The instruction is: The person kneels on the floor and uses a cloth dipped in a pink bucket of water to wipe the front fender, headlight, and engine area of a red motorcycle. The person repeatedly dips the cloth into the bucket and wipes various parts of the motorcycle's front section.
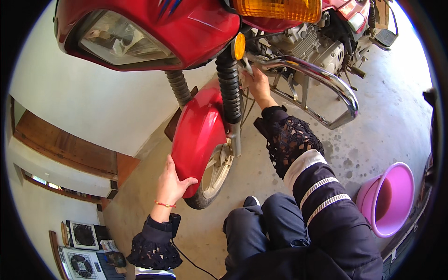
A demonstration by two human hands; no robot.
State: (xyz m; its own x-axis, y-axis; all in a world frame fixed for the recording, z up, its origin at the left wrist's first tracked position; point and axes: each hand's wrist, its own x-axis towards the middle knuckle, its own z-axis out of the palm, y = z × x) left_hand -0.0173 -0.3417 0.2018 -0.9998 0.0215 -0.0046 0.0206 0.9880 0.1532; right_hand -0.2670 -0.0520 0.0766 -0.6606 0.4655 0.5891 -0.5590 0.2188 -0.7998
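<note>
A red motorcycle's front end fills the upper middle, its headlight (122, 38) at the upper left. My left hand (171, 182) rests against the lower end of the red front fender (199, 136), thumb spread from the fingers. Below the fender the front wheel (210, 185) shows in part. My right hand (258, 84) reaches behind the black rubber fork boot (229, 89), beside the chrome crash bar (325, 75). Its fingers are at a pale piece near the bar's upper end; whether they grip it or a cloth cannot be made out.
A pink bucket (393, 199) with dark contents stands on the concrete floor at the right. Fan units (82, 262) lie at the lower left near the wall. A black cable (190, 260) runs below my left sleeve. The engine (308, 45) is at the upper right.
</note>
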